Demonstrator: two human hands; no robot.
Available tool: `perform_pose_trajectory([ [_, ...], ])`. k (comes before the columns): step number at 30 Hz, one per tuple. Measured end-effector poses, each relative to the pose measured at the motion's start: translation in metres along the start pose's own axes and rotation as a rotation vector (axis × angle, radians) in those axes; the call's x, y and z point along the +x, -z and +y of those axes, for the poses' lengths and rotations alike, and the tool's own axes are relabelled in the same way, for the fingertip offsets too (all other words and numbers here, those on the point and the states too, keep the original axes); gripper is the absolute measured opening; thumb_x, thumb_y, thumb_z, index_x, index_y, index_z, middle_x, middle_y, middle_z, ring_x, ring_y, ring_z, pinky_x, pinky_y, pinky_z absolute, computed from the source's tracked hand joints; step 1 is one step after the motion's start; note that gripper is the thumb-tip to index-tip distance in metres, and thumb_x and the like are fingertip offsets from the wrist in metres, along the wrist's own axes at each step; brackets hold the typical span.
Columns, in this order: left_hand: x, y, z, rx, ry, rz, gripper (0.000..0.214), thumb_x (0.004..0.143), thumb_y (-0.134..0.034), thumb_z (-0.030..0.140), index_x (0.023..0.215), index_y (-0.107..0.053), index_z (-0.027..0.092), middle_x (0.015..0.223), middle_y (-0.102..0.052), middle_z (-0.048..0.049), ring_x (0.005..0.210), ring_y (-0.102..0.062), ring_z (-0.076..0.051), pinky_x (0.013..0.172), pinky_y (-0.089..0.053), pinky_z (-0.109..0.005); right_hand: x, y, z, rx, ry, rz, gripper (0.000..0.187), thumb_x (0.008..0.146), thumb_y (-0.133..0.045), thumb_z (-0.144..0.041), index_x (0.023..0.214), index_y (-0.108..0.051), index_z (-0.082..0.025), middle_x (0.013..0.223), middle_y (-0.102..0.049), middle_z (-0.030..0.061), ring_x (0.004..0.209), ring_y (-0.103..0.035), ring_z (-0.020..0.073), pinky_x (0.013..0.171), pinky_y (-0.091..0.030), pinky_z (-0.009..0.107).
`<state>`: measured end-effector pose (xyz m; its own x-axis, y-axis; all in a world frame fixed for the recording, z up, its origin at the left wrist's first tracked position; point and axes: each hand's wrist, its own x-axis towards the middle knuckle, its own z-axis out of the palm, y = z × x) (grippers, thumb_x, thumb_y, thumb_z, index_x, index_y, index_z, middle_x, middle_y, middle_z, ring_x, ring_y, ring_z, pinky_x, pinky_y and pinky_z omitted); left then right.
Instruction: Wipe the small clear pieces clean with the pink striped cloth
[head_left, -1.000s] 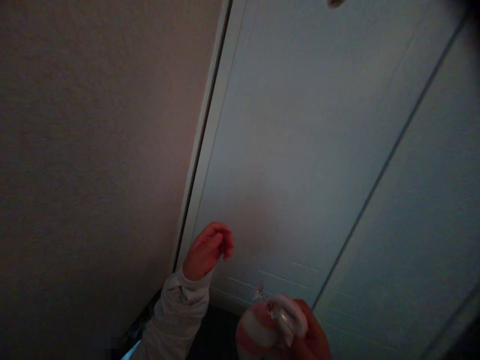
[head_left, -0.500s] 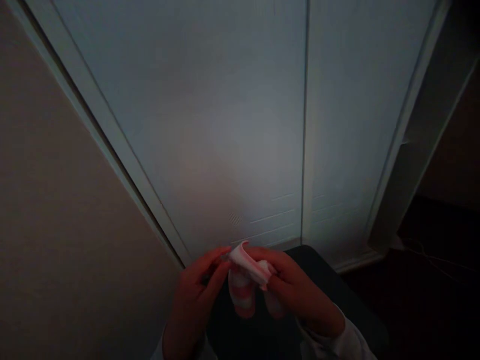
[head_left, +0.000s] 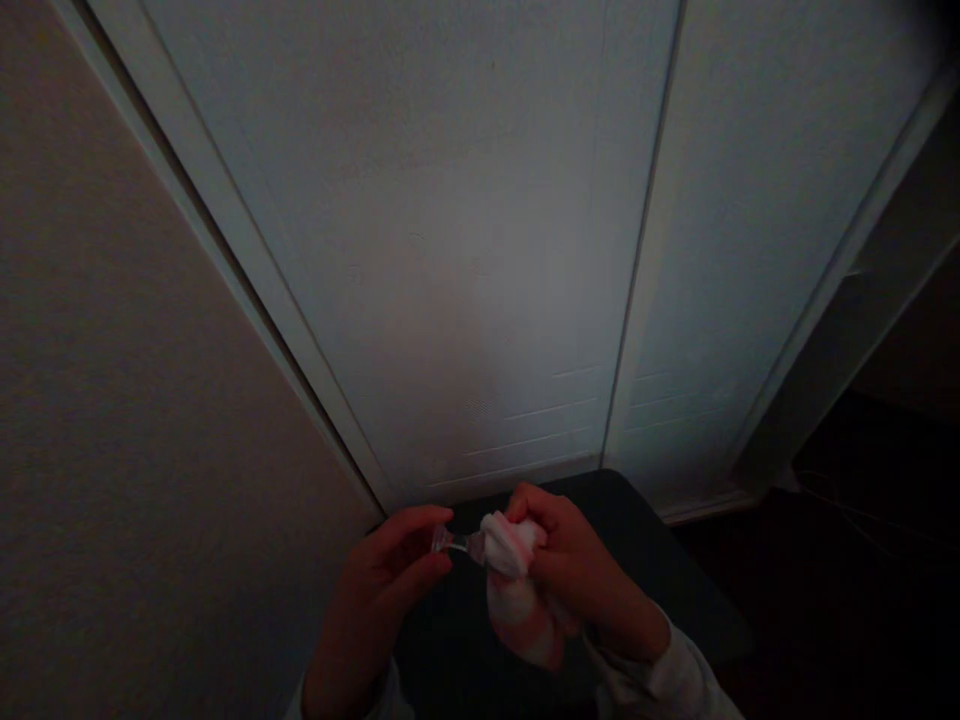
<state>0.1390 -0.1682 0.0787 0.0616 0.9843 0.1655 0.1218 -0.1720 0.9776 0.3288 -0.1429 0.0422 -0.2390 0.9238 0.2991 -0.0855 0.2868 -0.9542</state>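
Pink-and-white striped socks, apparently a pair, hang from my right hand, their bunched top gripped between its thumb and fingers. A small clear plastic piece, narrow in the middle, sticks out to the left from the bunched fabric. Its left end sits between the thumb and forefinger of my left hand. Where the plastic meets the socks is partly hidden by folds. Both hands are above a dark stool or bench top.
White panelled doors stand right behind the dark top. A beige wall rises at the left. On the dark floor at the right lies a thin cable. The scene is dim.
The clear plastic piece now shows between my hands, which are slightly farther apart. The sock tops have become bunched in my right hand. The view has tilted a little.
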Motion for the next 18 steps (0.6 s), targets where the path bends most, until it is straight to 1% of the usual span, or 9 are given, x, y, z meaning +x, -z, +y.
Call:
perform_pose_trajectory([
  [4, -0.0021, -0.0016, 0.0007, -0.034, -0.031, -0.059, 0.021, 0.062, -0.076, 0.021, 0.082, -0.074, 0.027, 0.074, -0.069, 0.0009, 0.068, -0.062, -0.015, 0.061, -0.048, -0.02, -0.0036, 0.0023, -0.0024, 0.122, -0.051, -0.105, 0.015, 0.062, -0.057, -0.007, 0.072, -0.061, -0.018, 0.063, -0.052, -0.0057, 0.055, -0.041, 0.0084, 0.05, -0.032, 0.017],
  [8, 0.0005, -0.0045, 0.0008, 0.115, -0.125, -0.116, 0.017, 0.067, -0.075, 0.022, 0.083, -0.074, 0.029, 0.077, -0.069, 0.0012, 0.069, -0.06, -0.014, 0.062, -0.046, -0.02, -0.0063, 0.0062, -0.0062, 0.208, -0.041, -0.165, 0.024, 0.065, -0.055, -0.007, 0.081, -0.069, -0.019, 0.074, -0.063, -0.0022, 0.064, -0.052, 0.0109, 0.056, -0.038, 0.019],
  [11, 0.0026, -0.0037, -0.001, 0.14, -0.163, -0.153, 0.018, 0.068, -0.075, 0.023, 0.085, -0.074, 0.03, 0.078, -0.069, 0.0011, 0.07, -0.06, -0.014, 0.064, -0.046, -0.02, -0.0077, 0.0066, -0.0079, 0.247, -0.054, -0.195, 0.026, 0.066, -0.057, -0.009, 0.085, -0.071, -0.02, 0.084, -0.067, 0.0, 0.073, -0.057, 0.0136, 0.063, -0.041, 0.022],
  [13, 0.0037, -0.0022, -0.0021, 0.095, -0.201, -0.189, 0.021, 0.067, -0.077, 0.024, 0.087, -0.074, 0.031, 0.079, -0.069, 0.0009, 0.072, -0.06, -0.014, 0.066, -0.047, -0.02, -0.0081, 0.0055, -0.008, 0.232, -0.068, -0.202, 0.024, 0.066, -0.058, -0.008, 0.083, -0.071, -0.02, 0.082, -0.067, -0.0002, 0.073, -0.057, 0.0138, 0.064, -0.041, 0.022],
  [14, 0.004, -0.0013, -0.0022, 0.064, -0.227, -0.205, 0.023, 0.067, -0.077, 0.024, 0.088, -0.074, 0.032, 0.081, -0.069, 0.0007, 0.073, -0.061, -0.015, 0.067, -0.047, -0.021, -0.0081, 0.0048, -0.0075, 0.219, -0.081, -0.198, 0.021, 0.066, -0.059, -0.008, 0.08, -0.07, -0.019, 0.078, -0.066, -0.0009, 0.07, -0.056, 0.0129, 0.062, -0.041, 0.021],
  [16, 0.0044, 0.0001, -0.0019, 0.021, -0.265, -0.222, 0.025, 0.067, -0.077, 0.024, 0.09, -0.074, 0.033, 0.087, -0.069, 0.0001, 0.078, -0.062, -0.015, 0.07, -0.048, -0.021, -0.0078, 0.0031, -0.005, 0.195, -0.1, -0.173, 0.013, 0.065, -0.061, -0.009, 0.073, -0.067, -0.018, 0.068, -0.06, -0.0034, 0.061, -0.05, 0.0101, 0.055, -0.036, 0.019],
  [18, 0.0043, 0.0012, -0.0016, 0.012, -0.275, -0.228, 0.024, 0.067, -0.077, 0.024, 0.09, -0.074, 0.033, 0.088, -0.07, -0.0006, 0.081, -0.062, -0.016, 0.072, -0.048, -0.022, -0.0071, 0.0016, -0.0007, 0.182, -0.101, -0.124, 0.007, 0.064, -0.062, -0.01, 0.066, -0.062, -0.017, 0.059, -0.052, -0.0059, 0.053, -0.041, 0.0079, 0.048, -0.03, 0.017],
])
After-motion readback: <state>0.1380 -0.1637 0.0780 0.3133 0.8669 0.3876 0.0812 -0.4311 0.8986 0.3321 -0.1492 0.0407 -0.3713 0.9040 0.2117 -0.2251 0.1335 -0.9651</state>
